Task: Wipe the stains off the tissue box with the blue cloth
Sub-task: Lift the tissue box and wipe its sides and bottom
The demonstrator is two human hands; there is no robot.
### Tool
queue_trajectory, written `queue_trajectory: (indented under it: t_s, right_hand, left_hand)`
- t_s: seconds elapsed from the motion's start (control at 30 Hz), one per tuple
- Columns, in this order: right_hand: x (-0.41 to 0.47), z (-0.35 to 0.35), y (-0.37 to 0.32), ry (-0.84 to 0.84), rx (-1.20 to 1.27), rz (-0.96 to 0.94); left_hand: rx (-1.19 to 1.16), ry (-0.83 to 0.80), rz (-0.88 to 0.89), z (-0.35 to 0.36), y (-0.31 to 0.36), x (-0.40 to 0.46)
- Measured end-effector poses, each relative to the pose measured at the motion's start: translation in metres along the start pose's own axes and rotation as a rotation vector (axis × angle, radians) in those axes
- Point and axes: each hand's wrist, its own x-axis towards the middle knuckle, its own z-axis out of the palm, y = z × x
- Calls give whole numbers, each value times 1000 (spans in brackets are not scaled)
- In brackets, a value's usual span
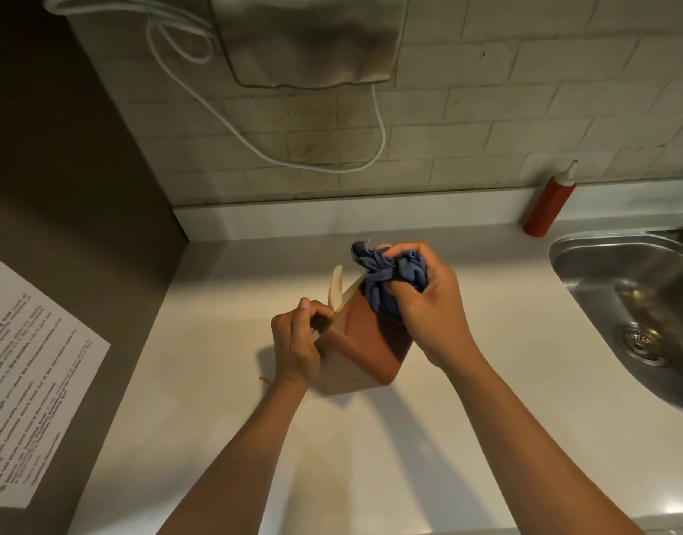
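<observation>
A reddish-brown tissue box [365,341] stands tilted on the pale countertop [216,380], one lower corner on the surface. A white tissue [336,287] sticks up from its top. My left hand [295,343] grips the box's left edge. My right hand [425,303] holds the bunched blue cloth [382,276] and presses it against the box's upper right side. A small wet streak shows on the box's near face.
A red squeeze bottle [549,202] leans at the tiled wall, back right. A steel sink [637,303] lies at the right. A printed sheet [27,384] hangs on the dark panel at the left. A white cord [255,144] loops down the wall.
</observation>
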Motion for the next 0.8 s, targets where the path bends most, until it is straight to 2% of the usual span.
queue_trajectory:
  t_s: [0.23, 0.33, 0.4, 0.47, 0.53, 0.7, 0.8]
  right_hand:
    - [-26, 13, -17, -204, -108, -51]
    - [-44, 9, -22, -312, -161, -141]
    - [-53, 0, -24, -432, -140, -66]
    - [-57, -15, -24, -515, -45, 19]
    - [-55, -32, -23, -459, 84, 45]
    - [-24, -57, -12, 17, 250, 52]
    - [0, -48, -9, 132, 278, 55]
  left_hand:
    - [-38, 67, -101, -5, -13, 5]
    - [-20, 26, -56, -6, -7, 6]
    - [57, -35, -20, -5, 4, 5]
    - [35, -34, -34, -2, 10, 2]
    - [-11, -17, -29, -3, 9, 2]
    - [-16, -19, 13, -3, 3, 3]
    - [-19, -48, 39, 0, 5, 1]
